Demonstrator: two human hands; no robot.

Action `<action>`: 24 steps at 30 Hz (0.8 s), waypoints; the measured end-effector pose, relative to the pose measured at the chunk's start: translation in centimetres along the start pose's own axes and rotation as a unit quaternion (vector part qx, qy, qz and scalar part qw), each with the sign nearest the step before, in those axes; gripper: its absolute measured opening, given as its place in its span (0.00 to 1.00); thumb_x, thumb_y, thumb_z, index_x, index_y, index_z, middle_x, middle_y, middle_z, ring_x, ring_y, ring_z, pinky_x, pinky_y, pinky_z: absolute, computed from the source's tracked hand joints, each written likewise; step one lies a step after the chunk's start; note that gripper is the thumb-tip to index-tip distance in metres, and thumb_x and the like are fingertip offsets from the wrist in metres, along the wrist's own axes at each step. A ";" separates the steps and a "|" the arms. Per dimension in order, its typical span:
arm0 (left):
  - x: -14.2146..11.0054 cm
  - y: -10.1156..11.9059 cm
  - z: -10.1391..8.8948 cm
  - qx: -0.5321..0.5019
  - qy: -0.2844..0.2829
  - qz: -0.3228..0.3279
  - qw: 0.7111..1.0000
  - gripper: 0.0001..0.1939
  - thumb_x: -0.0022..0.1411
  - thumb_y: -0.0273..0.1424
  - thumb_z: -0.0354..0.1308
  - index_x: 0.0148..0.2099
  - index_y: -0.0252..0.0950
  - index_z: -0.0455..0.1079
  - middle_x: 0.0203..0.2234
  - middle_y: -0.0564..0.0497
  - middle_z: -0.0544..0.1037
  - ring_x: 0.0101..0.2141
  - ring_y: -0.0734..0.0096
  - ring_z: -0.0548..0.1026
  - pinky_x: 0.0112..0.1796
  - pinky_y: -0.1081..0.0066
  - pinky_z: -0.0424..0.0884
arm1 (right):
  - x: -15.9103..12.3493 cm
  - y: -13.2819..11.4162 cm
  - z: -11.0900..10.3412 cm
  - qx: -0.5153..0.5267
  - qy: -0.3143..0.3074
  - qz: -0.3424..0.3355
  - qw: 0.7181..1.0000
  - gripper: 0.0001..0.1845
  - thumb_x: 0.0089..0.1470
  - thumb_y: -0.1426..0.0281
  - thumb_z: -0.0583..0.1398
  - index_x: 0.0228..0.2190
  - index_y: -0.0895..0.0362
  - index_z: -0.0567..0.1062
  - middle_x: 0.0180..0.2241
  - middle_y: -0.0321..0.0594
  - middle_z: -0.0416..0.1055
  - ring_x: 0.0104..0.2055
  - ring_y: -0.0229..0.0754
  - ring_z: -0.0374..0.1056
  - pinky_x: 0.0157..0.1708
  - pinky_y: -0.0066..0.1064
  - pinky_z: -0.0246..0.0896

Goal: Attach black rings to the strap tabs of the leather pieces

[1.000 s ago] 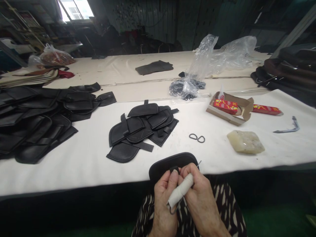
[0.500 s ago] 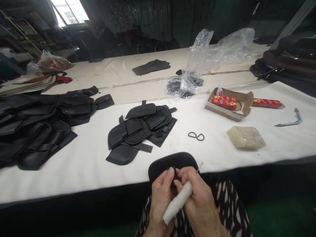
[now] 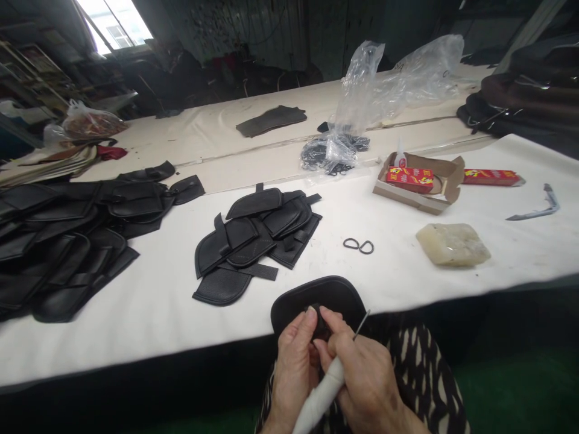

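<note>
At the table's front edge, my left hand point(image 3: 296, 346) is closed with thumb and finger pinching a small black strap point(image 3: 321, 325) on a black leather piece point(image 3: 328, 290) with a rounded edge. My right hand point(image 3: 362, 361) is closed too. It holds an awl point(image 3: 322, 395) with a white wrapped handle, whose thin metal tip sticks out past the knuckles. The right thumb and forefinger also touch the strap. Two black D-rings point(image 3: 358, 245) lie on the white cloth just beyond. What the fingertips cover on the strap is hidden.
Black leather pieces lie in a small pile point(image 3: 253, 235) and a larger heap point(image 3: 67, 235) to the left. On the right are a yellowish block point(image 3: 452, 244), a cardboard box point(image 3: 402, 199) with red packets, and a bent metal tool point(image 3: 538, 206). Behind sits a clear plastic bag point(image 3: 357, 90).
My right hand has turned slightly, and the awl's handle has swung lower with its tip tilting. The right fingertips have shifted on the strap. The view has moved a little.
</note>
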State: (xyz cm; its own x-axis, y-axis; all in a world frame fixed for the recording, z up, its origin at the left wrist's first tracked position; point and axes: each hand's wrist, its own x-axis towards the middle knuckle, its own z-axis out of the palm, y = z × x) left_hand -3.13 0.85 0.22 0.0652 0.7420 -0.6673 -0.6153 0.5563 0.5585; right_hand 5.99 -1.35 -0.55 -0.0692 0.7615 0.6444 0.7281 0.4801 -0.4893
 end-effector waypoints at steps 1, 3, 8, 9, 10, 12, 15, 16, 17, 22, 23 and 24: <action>0.1 0.0 -0.1 0.011 -0.008 -0.003 1.000 0.12 0.51 0.35 0.65 0.33 0.31 0.73 0.26 0.47 0.77 0.25 0.71 0.75 0.28 0.75 0.70 | -0.1 0.0 0.1 0.000 -0.001 0.002 1.000 0.06 0.57 0.78 0.52 0.34 0.61 0.69 0.28 0.47 0.76 0.19 0.38 0.68 0.22 0.29 0.66; 0.2 0.1 -0.2 0.023 -0.022 -0.003 0.999 0.12 0.52 0.35 0.64 0.33 0.29 0.74 0.26 0.45 0.78 0.26 0.69 0.75 0.29 0.75 0.71 | -0.3 0.0 0.2 0.002 -0.008 0.002 1.000 0.06 0.57 0.77 0.52 0.35 0.61 0.69 0.23 0.43 0.74 0.18 0.38 0.66 0.20 0.29 0.64; 0.4 0.2 0.0 0.037 -0.024 0.012 0.999 0.10 0.53 0.34 0.64 0.31 0.29 0.74 0.24 0.47 0.77 0.25 0.72 0.74 0.30 0.77 0.70 | -0.4 0.1 0.3 -0.001 -0.013 -0.004 1.000 0.07 0.58 0.77 0.53 0.38 0.63 0.69 0.26 0.47 0.75 0.19 0.39 0.67 0.20 0.30 0.64; 0.3 0.2 0.0 0.038 -0.023 0.014 0.999 0.10 0.53 0.33 0.64 0.31 0.30 0.73 0.23 0.48 0.76 0.24 0.74 0.73 0.29 0.77 0.70 | -0.2 0.1 0.2 0.002 -0.016 -0.004 1.000 0.08 0.58 0.77 0.53 0.39 0.63 0.68 0.27 0.48 0.75 0.19 0.39 0.67 0.20 0.29 0.64; 0.2 0.2 0.1 0.037 -0.024 0.016 0.999 0.09 0.53 0.33 0.64 0.31 0.30 0.73 0.21 0.50 0.75 0.23 0.75 0.72 0.27 0.79 0.68 | -0.1 0.2 0.0 0.010 -0.021 0.000 1.000 0.09 0.58 0.77 0.52 0.41 0.63 0.68 0.26 0.46 0.75 0.19 0.39 0.67 0.20 0.29 0.64; 0.1 0.2 0.1 0.026 -0.030 0.022 0.999 0.09 0.53 0.33 0.63 0.30 0.31 0.72 0.19 0.53 0.72 0.20 0.78 0.70 0.23 0.81 0.65 | 0.1 0.4 -0.6 0.044 -0.032 0.021 0.998 0.11 0.58 0.76 0.52 0.43 0.62 0.67 0.23 0.41 0.73 0.18 0.38 0.67 0.21 0.27 0.65; -0.2 0.3 0.3 0.006 -0.028 0.030 0.999 0.08 0.54 0.32 0.63 0.30 0.31 0.72 0.21 0.52 0.74 0.23 0.75 0.72 0.24 0.79 0.67 | 0.1 0.8 -1.8 0.087 -0.065 0.040 0.993 0.12 0.58 0.74 0.54 0.45 0.61 0.66 0.21 0.36 0.70 0.20 0.37 0.68 0.23 0.25 0.65; -0.2 0.2 0.3 0.001 -0.018 0.031 0.999 0.07 0.53 0.32 0.63 0.31 0.32 0.72 0.23 0.50 0.76 0.25 0.73 0.74 0.28 0.77 0.69 | 0.1 0.9 -2.2 0.072 -0.076 0.027 0.994 0.12 0.58 0.72 0.54 0.44 0.61 0.66 0.22 0.36 0.70 0.21 0.38 0.69 0.23 0.26 0.64; -0.2 0.2 0.3 -0.001 -0.009 0.031 0.999 0.08 0.53 0.32 0.64 0.32 0.31 0.73 0.25 0.48 0.77 0.28 0.70 0.75 0.31 0.74 0.71 | 0.1 0.9 -2.5 0.036 -0.088 0.005 0.995 0.10 0.58 0.71 0.55 0.42 0.61 0.67 0.22 0.36 0.70 0.21 0.38 0.68 0.22 0.27 0.63; 0.2 0.1 0.4 0.002 -0.017 0.016 1.000 0.11 0.51 0.33 0.65 0.33 0.29 0.73 0.28 0.42 0.80 0.30 0.66 0.77 0.35 0.70 0.73 | 0.6 0.2 -2.6 -0.217 -0.070 -0.028 0.973 0.16 0.60 0.72 0.52 0.20 0.55 0.65 0.15 0.35 0.61 0.14 0.38 0.58 0.17 0.32 0.47; 0.2 0.1 0.4 -0.002 -0.016 0.013 1.000 0.10 0.51 0.32 0.65 0.32 0.29 0.73 0.28 0.42 0.80 0.29 0.66 0.77 0.34 0.71 0.73 | 0.8 0.1 -2.5 -0.245 -0.053 -0.013 0.968 0.18 0.60 0.73 0.51 0.19 0.55 0.63 0.13 0.34 0.58 0.13 0.37 0.56 0.17 0.32 0.45; 0.3 0.2 0.3 -0.006 -0.014 0.011 1.000 0.10 0.50 0.32 0.65 0.32 0.29 0.73 0.27 0.42 0.80 0.28 0.67 0.77 0.33 0.72 0.73 | 1.0 0.0 -2.3 -0.262 -0.040 -0.002 0.964 0.19 0.61 0.73 0.50 0.18 0.55 0.62 0.13 0.33 0.57 0.13 0.37 0.55 0.18 0.32 0.44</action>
State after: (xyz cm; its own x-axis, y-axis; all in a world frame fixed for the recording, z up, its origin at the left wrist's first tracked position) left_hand -2.94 1.28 0.28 0.0733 0.7640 -0.6410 -0.6266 0.5353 0.5664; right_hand 7.49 -1.62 1.49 -0.1097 0.8016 0.5877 0.9710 0.2127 -0.1088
